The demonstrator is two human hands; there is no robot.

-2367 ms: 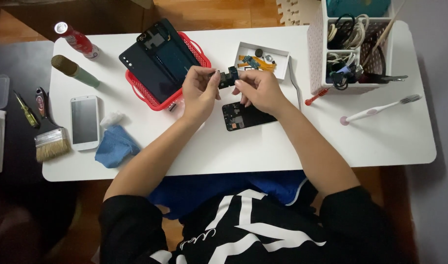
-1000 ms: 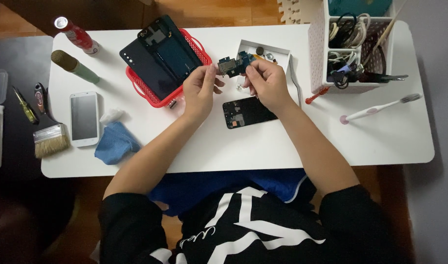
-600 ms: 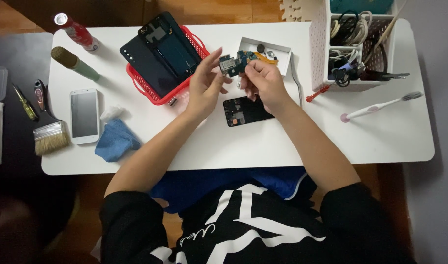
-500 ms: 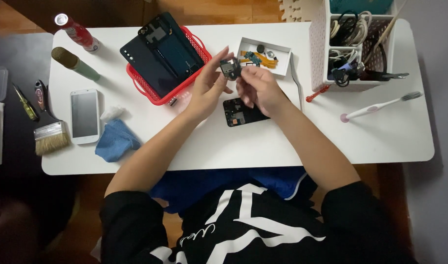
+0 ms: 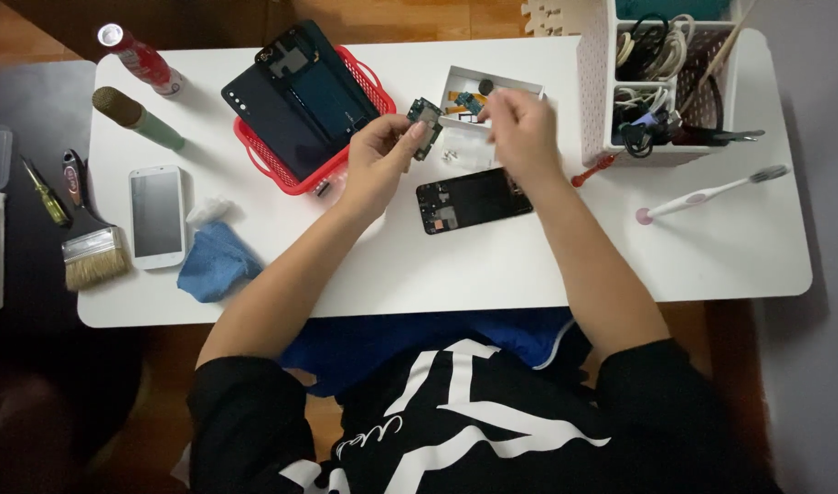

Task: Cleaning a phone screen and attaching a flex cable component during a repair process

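Table [image 5: 528,265] white, left and right ends partly out of clear light. Basket [image 5: 274,165] red, mostly hidden under dark phone panels [image 5: 300,96]. Organizer [image 5: 602,91] top cut off by frame edge. Phone frame [image 5: 474,198] lies open below hands. Left hand [image 5: 379,165] pinches circuit board [image 5: 424,116] between thumb and fingers, just left of tray [image 5: 510,87]. Right hand [image 5: 523,133] curled over tray edge; fingertips hidden, cannot tell what they hold. Tray parts too small to identify.
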